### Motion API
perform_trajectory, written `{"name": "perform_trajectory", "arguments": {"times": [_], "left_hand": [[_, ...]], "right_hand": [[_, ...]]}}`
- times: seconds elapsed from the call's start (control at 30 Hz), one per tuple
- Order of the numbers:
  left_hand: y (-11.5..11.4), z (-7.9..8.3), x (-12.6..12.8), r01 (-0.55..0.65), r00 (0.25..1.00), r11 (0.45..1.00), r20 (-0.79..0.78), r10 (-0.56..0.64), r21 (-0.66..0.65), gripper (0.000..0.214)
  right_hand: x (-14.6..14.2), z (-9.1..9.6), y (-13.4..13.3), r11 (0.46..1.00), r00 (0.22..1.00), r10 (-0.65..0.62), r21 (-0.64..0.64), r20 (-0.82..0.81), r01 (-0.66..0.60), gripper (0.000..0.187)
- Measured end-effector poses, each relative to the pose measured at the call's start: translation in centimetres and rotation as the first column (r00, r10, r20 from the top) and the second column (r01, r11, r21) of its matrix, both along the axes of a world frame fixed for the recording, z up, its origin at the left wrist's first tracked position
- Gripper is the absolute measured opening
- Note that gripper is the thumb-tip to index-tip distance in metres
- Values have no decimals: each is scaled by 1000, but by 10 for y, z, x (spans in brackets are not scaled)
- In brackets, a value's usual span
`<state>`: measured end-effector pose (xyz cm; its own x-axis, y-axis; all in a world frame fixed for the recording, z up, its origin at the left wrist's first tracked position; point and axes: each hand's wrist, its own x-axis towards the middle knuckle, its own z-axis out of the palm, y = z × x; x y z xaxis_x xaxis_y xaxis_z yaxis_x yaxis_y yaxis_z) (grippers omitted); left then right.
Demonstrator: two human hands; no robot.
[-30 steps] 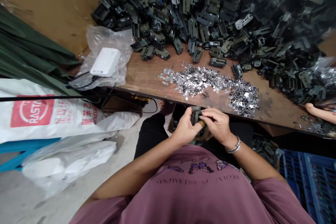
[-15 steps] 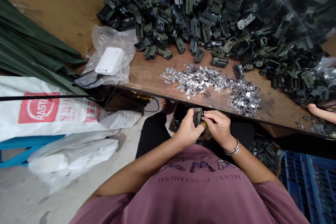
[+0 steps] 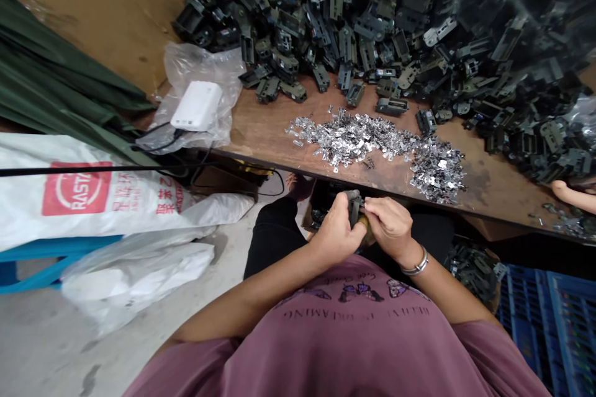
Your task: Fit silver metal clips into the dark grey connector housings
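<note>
My left hand (image 3: 339,228) is closed around a dark grey-green housing (image 3: 354,203), held just off the table's front edge above my lap. Close against it, my right hand (image 3: 387,225) has its fingertips pinched at the housing's side; whatever small thing they grip is hidden. Something yellowish, perhaps a finger covering, shows between the hands. In front of them on the brown table (image 3: 261,130) lies a heap of small shiny metal clips (image 3: 354,136). Behind the clips rises a large pile of similar dark housings (image 3: 344,43).
A white box with a cable (image 3: 197,105) rests on clear plastic at the left. White sacks (image 3: 28,198) stand on the left floor side. At lower right are a box of housings (image 3: 475,273) and blue crates (image 3: 575,316). Another person's arm (image 3: 575,197) reaches in at the right.
Both hands stay together at the housing, which appears turned slightly more upright. The whole view has shifted a little.
</note>
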<state>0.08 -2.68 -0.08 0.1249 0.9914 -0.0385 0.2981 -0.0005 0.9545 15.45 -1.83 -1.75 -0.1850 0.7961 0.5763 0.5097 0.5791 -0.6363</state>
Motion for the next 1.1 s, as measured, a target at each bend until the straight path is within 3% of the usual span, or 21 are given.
{"name": "perform_trajectory", "arguments": {"times": [0.1,0.23,0.33,0.5,0.6,0.8,1.0,1.1], "left_hand": [[-1,4,0,25,994,999,-106,-22,25,30],[0,8,1,65,998,998,2,-65,11,27],[1,7,1,85,996,996,34,-85,10,26],[-1,3,1,116,992,992,-63,-113,57,26],[-3,2,2,131,985,988,-122,-121,79,25],[-4,2,3,177,979,976,-121,-162,130,21],[-8,1,5,214,951,958,-266,-159,191,23],[-9,2,7,210,950,951,-275,-145,225,23]], "right_hand": [[2,-1,0,1000,1000,19,-3,20,-19,16],[1,4,1,1000,996,-10,10,-86,11,15],[2,6,0,999,997,-14,28,-80,16,17],[6,1,-2,987,999,18,160,44,-25,25],[6,-3,-2,972,999,11,236,38,-19,28],[5,1,-3,983,996,-34,177,-78,47,27],[9,0,-5,967,999,-26,255,47,13,27],[8,0,-5,970,999,-37,240,-5,37,26]]}}
